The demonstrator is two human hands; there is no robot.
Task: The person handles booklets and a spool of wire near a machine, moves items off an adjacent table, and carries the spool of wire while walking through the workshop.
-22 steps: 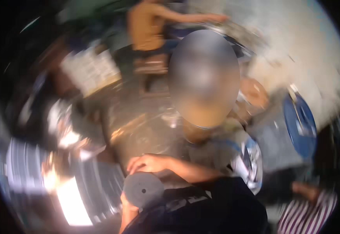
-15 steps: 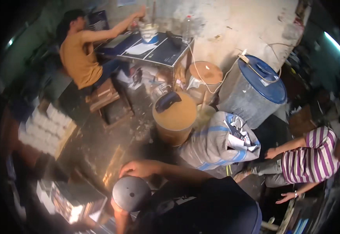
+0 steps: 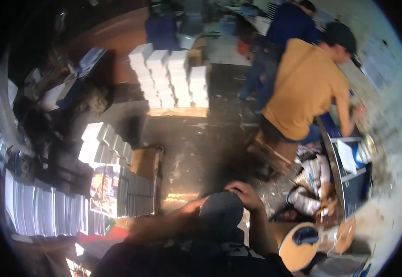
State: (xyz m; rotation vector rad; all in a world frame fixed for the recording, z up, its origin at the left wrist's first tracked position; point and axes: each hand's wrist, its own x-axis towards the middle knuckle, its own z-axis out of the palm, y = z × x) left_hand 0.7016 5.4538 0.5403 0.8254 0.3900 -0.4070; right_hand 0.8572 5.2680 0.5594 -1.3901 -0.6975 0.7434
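A grey, round, cap-like thing (image 3: 221, 211) is between my hands, close to my dark shirt. My right hand (image 3: 246, 193) curls its fingers over the far right of its rim. From the left, my left hand (image 3: 195, 205) reaches the opposite side; its fingertips are partly hidden there. Both hands appear to hold the thing. What lies underneath it does not show.
Stacked white paper blocks (image 3: 175, 81) stand on a pallet ahead. More paper stacks (image 3: 136, 191) lie at left. A person in an orange top (image 3: 302, 87) sits at a table (image 3: 354, 196) on the right, beside a person in blue (image 3: 291, 25). A round drum (image 3: 297, 251) stands near right.
My view has swung left, bringing the paper stacks ahead and the seated person to the right. The grey round thing stays between my hands.
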